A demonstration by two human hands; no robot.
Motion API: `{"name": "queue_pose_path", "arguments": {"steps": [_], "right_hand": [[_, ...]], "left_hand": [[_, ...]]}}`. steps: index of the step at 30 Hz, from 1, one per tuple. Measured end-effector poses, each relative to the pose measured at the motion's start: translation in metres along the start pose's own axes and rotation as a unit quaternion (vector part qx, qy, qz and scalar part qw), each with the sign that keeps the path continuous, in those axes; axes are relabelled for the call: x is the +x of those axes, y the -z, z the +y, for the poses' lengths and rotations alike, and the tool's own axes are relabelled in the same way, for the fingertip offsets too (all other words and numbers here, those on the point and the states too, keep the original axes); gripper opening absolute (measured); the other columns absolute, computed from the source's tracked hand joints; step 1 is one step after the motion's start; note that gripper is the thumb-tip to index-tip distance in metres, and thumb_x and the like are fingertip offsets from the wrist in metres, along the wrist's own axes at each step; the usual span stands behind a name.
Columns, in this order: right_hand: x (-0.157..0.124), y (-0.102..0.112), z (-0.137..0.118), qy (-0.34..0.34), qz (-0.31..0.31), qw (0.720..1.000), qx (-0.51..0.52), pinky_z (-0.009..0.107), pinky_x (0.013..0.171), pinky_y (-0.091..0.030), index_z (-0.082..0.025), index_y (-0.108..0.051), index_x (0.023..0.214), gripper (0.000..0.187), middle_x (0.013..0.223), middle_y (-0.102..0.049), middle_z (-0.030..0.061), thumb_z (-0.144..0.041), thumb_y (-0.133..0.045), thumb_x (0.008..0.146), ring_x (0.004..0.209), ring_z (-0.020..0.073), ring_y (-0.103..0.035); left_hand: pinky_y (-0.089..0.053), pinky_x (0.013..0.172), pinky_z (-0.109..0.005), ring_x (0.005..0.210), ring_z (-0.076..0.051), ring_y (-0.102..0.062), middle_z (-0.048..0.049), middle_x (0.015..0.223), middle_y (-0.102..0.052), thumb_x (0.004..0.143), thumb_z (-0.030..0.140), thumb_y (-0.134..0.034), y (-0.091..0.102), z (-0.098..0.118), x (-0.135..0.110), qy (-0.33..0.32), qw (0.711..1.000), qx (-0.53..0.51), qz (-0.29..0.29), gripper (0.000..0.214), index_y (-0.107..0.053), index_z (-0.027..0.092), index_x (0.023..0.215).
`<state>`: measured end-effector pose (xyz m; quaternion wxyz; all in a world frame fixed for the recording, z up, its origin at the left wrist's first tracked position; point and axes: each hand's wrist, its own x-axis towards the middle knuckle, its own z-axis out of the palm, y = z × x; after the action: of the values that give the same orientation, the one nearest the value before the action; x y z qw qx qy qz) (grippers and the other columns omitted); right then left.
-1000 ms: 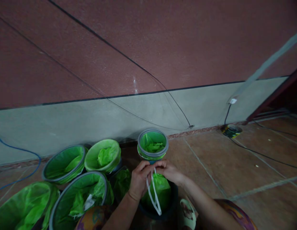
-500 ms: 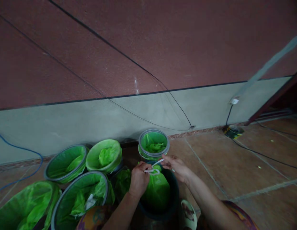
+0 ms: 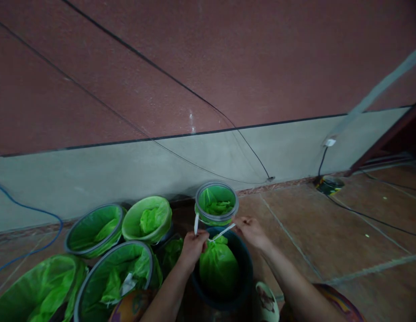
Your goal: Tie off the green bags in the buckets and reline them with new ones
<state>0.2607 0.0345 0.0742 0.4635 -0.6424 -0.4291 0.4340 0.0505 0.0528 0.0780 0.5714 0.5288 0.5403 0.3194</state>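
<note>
The green bag [image 3: 218,270] sits inside the dark bin [image 3: 247,270], directly between the two arms of the person. Its neck is gathered, and the white string [image 3: 225,230] passes around or across this neck (I cannot tell if a knot is already made there). So the closing of this bag looks well advanced, in my judgement, but not finished, because both hands are holding the string. In the neighbouring bins, the green liners lie loose and open: in the small bin [image 3: 217,218] just behind, and in the large bin [image 3: 79,293] at the left, among others. No string is drawn closed on those liners, as far as I can see.

The left hand [image 3: 193,247] is beside the neck of the bag, its fingers closed upon the string, and one white end stands upward above the knuckles. The right hand [image 3: 250,230] is near the edge of the dark bin, a little higher, its fingers pinching the other end. Between this hand and the neck, the string runs straight and appears tight. Both forearms reach forward from the lower edge of the view, converging toward the bag.
</note>
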Motion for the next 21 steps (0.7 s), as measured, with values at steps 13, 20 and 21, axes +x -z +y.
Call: {"name": "queue_pose_path", "arguments": {"steps": [13, 20, 21], "right_hand": [[-0.026, -0.018, -0.032, 0.045, -0.216, 0.963, 0.156, 0.023, 0.062, -0.04, -0.014, -0.067, 0.071, 0.044, 0.062, -0.06, -0.0006, -0.056, -0.061, 0.082, 0.059, 0.0085, -0.05], [-0.021, -0.026, -0.021, 0.053, -0.207, 0.975, 0.062, 0.019, 0.046, -0.035, -0.018, -0.061, 0.089, 0.042, 0.068, -0.053, -0.0043, -0.06, -0.056, 0.083, 0.05, 0.0058, -0.043], [-0.021, -0.027, -0.017, 0.051, -0.219, 0.973, 0.041, 0.019, 0.045, -0.036, -0.018, -0.06, 0.087, 0.043, 0.069, -0.053, -0.0037, -0.06, -0.053, 0.084, 0.049, 0.006, -0.044]], "left_hand": [[-0.041, 0.054, -0.021, 0.055, -0.007, -0.048, 0.0026, 0.062, -0.057, 0.056, 0.037, -0.082, -0.02, 0.003, -0.01, 0.021, 0.972, -0.165, -0.165, 0.033, -0.069, 0.013, 0.075], [-0.04, 0.05, -0.021, 0.046, -0.007, -0.048, 0.0049, 0.055, -0.053, 0.076, 0.041, -0.063, -0.023, -0.002, -0.008, -0.053, 0.989, -0.055, -0.127, 0.028, -0.059, 0.016, 0.065], [-0.04, 0.05, -0.021, 0.045, -0.007, -0.049, 0.0051, 0.055, -0.053, 0.076, 0.041, -0.062, -0.022, -0.002, -0.007, -0.056, 0.99, -0.052, -0.118, 0.027, -0.058, 0.016, 0.065]]}}
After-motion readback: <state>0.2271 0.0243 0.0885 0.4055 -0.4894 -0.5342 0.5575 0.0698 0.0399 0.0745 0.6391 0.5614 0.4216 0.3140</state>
